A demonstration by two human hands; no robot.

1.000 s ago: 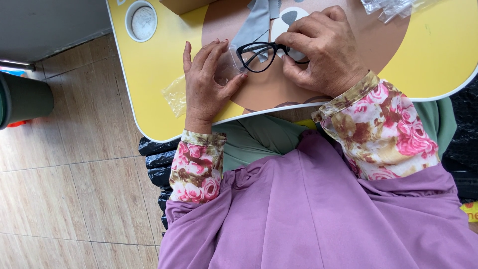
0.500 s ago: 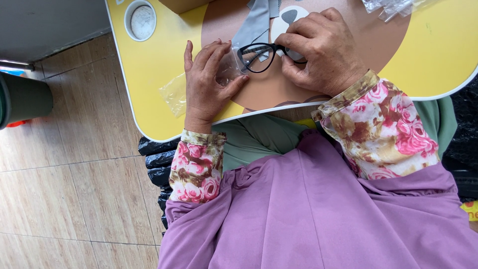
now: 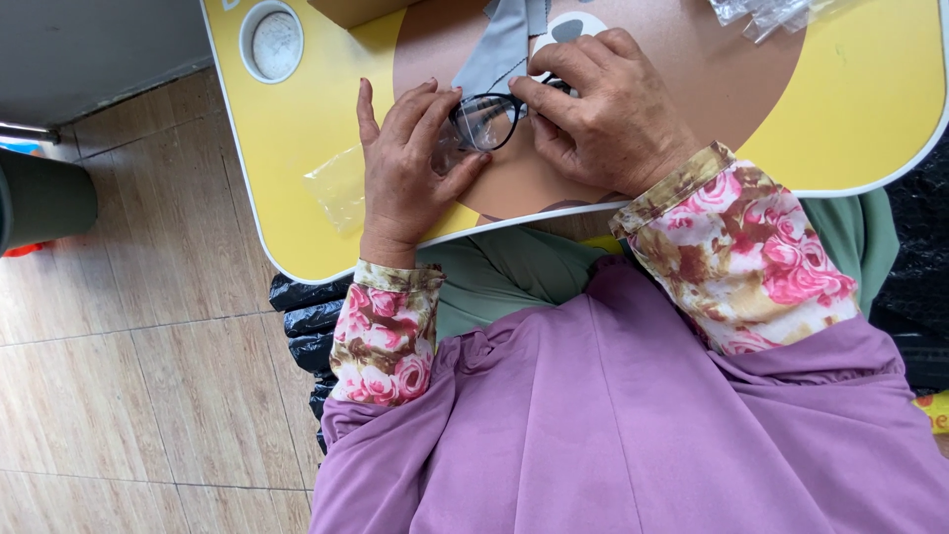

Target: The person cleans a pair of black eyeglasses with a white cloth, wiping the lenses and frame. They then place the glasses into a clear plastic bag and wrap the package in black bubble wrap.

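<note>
Eyeglasses (image 3: 491,119) with a thin black frame lay between both hands on the small yellow table (image 3: 297,168), over its round brown panel (image 3: 712,109), and everything else in view was arranged around them. Largest was the table itself, set across the person's lap above purple and green cloth, with wood-look floor tiles (image 3: 148,376) to the side. Next in size, the right hand (image 3: 603,124) curled over the far half of the frame, fingertips pressed together on the bridge and rim, pinching it. The left hand (image 3: 405,158) lay with fingers spread and bent, thumb and forefinger closing on the near lens edge. A grey cloth (image 3: 499,49) ran out from under the glasses toward the table's far edge; a clear plastic sleeve (image 3: 341,183) lay flat just beside the left hand, and more crumpled clear plastic (image 3: 766,15) sat near the far corner. A white round inset (image 3: 274,42) was sunk in the table's corner. The glasses looked light and stiff at the rims but easily bent at the hinges, with lenses that would smear and scratch; they were probably best held by the frame edge and bridge, not by the lens faces. Whether the temples were folded could not be told.
</note>
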